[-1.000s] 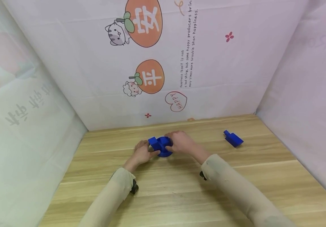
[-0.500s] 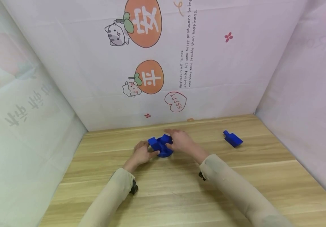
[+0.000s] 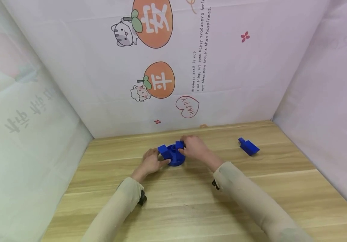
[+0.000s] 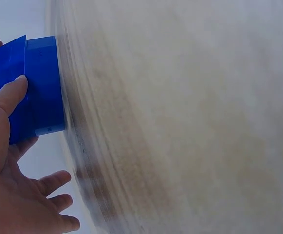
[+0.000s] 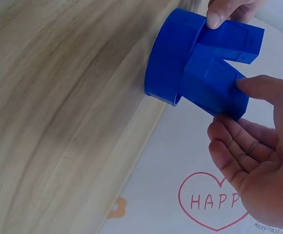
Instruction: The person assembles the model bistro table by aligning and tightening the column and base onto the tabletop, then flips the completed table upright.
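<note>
On the wooden table stands a round blue base (image 3: 176, 161) with a raised ring at its middle. A blue block (image 3: 163, 150) rises from its left side. My left hand (image 3: 150, 163) pinches this block low down, the thumb tip by the base's rim; its other fingers spread away in the left wrist view. At the far right of the base, my right hand (image 3: 195, 148) pinches a second blue block (image 5: 214, 87) between thumb and fingers. This block leans outward from the base in the right wrist view. How deep it sits inside is hidden.
A loose blue piece (image 3: 249, 147) with a narrow ridged end lies at the right on the table (image 3: 185, 208). A white printed cloth (image 3: 221, 84) stands up behind the table, with white cloth at both sides.
The right hand's block has turned and shifted toward the right rim, uncovering the ring in the base. My right hand moved slightly right with it; the left hand stays at its block.
</note>
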Available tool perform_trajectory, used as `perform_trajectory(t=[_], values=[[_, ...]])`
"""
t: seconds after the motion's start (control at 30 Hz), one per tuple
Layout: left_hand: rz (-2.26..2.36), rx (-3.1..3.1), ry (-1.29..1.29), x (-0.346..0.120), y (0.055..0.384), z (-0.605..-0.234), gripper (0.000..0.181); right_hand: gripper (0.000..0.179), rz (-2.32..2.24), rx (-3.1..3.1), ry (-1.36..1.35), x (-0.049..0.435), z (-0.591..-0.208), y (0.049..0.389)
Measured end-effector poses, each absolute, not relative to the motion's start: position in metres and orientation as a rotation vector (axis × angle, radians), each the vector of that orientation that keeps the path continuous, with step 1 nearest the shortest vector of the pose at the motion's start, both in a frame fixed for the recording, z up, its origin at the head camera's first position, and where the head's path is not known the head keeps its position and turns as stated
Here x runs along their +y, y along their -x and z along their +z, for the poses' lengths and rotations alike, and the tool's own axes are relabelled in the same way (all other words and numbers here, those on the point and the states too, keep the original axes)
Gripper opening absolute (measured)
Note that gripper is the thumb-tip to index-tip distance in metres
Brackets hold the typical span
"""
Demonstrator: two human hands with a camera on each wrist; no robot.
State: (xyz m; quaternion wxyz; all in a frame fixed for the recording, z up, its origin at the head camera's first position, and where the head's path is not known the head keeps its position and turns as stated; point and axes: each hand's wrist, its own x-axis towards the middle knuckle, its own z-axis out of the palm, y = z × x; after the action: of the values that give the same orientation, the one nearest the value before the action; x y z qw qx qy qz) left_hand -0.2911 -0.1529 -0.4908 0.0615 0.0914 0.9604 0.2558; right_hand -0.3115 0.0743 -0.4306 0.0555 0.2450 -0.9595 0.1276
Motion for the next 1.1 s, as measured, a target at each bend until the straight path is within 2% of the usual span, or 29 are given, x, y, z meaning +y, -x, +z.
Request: perform_trajectory(t=[0.13, 0.37, 0.57, 0.7, 0.93, 1.1], values=[[0.767, 2.904, -0.288, -0.1530, 0.2910, -0.4883, 0.087, 0.041, 0.404, -2.936, -0.680, 0.0780, -0.4276, 0.3124], [0.763, 2.898, -0.286, -0.1537, 0.2898, -0.4897, 0.088, 0.060, 0.360, -2.941, -0.824, 0.0821, -0.4257, 0.3104], [0.786, 2.906, -0.290, -0.1548, 0.2904, -0.4900, 0.087, 0.043, 0.345, -2.927, -0.833, 0.0834, -0.4256, 0.3110], [0.776, 2.911, -0.294, -0.1554, 0.2916, -0.4891, 0.087, 0.045, 0.283, -2.920, -0.809, 0.0836, -0.4259, 0.3104], [0.764, 2.916, -0.317, -0.1565, 0.2922, -0.4888, 0.084, 0.051, 0.258, -2.883, -0.937, 0.0835, -0.4248, 0.3050], [0.760, 2.914, -0.317, -0.1566, 0.2924, -0.4900, 0.085, 0.045, 0.202, -2.878, -0.961, 0.0823, -0.4232, 0.3028]])
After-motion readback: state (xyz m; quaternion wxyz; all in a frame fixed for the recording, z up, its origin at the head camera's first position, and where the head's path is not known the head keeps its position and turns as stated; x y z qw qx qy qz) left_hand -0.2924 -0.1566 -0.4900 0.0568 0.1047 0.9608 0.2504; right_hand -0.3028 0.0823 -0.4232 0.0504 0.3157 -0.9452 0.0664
